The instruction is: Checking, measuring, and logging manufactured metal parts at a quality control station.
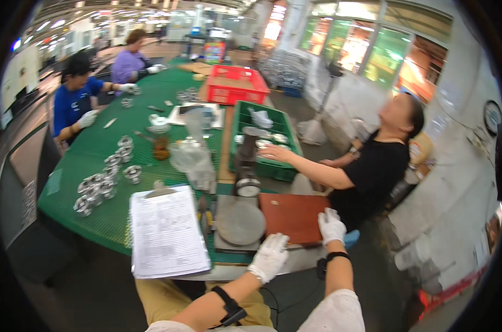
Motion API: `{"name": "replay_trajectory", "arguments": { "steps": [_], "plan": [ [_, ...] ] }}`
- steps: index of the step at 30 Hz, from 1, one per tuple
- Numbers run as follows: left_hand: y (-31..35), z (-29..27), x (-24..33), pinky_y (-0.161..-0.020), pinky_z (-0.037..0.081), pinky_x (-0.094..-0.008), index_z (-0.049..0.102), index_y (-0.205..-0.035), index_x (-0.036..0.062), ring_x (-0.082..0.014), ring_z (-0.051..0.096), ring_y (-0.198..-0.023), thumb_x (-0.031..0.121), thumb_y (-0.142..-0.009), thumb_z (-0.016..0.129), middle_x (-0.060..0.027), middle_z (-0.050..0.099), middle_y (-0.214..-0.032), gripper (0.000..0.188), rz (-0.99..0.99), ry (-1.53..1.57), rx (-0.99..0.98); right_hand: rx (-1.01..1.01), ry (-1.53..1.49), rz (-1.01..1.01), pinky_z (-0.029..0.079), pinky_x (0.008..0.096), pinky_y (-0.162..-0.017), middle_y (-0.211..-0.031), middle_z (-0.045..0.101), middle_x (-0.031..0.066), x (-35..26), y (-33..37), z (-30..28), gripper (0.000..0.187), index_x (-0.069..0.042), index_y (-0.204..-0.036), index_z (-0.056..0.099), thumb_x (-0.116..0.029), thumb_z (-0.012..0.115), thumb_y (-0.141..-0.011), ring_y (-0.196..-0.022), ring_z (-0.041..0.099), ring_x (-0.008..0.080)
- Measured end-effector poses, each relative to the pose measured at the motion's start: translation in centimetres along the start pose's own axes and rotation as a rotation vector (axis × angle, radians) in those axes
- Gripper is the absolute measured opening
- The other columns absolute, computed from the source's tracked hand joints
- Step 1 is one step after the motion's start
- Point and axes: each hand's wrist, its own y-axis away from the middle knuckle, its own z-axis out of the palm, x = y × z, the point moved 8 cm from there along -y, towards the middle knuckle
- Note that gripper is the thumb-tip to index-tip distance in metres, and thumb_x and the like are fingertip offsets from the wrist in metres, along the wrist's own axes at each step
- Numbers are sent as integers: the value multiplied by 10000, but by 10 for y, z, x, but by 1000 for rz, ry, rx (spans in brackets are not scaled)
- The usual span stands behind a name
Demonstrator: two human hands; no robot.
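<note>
My left hand (270, 257), in a white glove, lies at the front edge of the table with its fingers stretched out. It is by the near left corner of a flat reddish-brown board (292, 217). My right hand (332, 225), gloved too, rests at the right edge of that board, fingers extended and nothing visibly gripped. Left of the board is a round grey metal plate (241, 222) on a square base, and behind it rises a dark metal column (247, 160). A clipboard with printed sheets (168, 235) lies further left, partly over the table edge.
Several shiny metal parts (99, 185) sit on the green table mat (79, 160). Behind the column stand a green crate (287, 170) and a red crate (237, 94). A person in black (372, 166) reaches in from the right; two co-workers (76, 99) sit across the table.
</note>
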Motion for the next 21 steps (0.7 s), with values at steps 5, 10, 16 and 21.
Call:
{"name": "replay_trajectory", "arguments": {
  "steps": [5, 10, 16, 21],
  "plan": [
    [5, 1, -2, -1078, 336, -465, 648, -863, 85, -337, 481, -1238, 207, -792, 566, -167, 555, -1279, 164, 39, -96, -70, -236, -60, 128, 419, 389, -1012, -1370, 508, 127, 4, 3, 22, 490, -136, -1301, 554, -447, 424, -944, -1245, 483, 301],
    [1, 0, 7, -1066, 353, -462, 647, -839, 78, -330, 490, -1228, 217, -769, 605, -165, 559, -1272, 161, 69, -85, -50, -153, -137, 229, 385, 347, -1060, -1351, 530, 129, 19, 12, 11, 431, -145, -1253, 611, -399, 500, -922, -1277, 476, 283],
    [3, 4, 6, -1087, 323, -466, 653, -889, 95, -333, 459, -1261, 194, -796, 561, -173, 525, -1325, 164, 44, -72, -102, 135, -444, 319, 463, 331, -979, -1093, 684, 100, 33, 26, 6, 228, -90, -996, 732, -238, 623, -861, -1125, 605, 266],
    [2, 1, 5, -1072, 343, -462, 648, -860, 84, -332, 477, -1240, 199, -783, 579, -167, 539, -1300, 154, 50, -67, -65, 276, -488, 298, 499, 341, -928, -1005, 713, 89, 38, 31, 5, 175, -84, -923, 748, -192, 643, -834, -1045, 649, 266]
  ]
}}
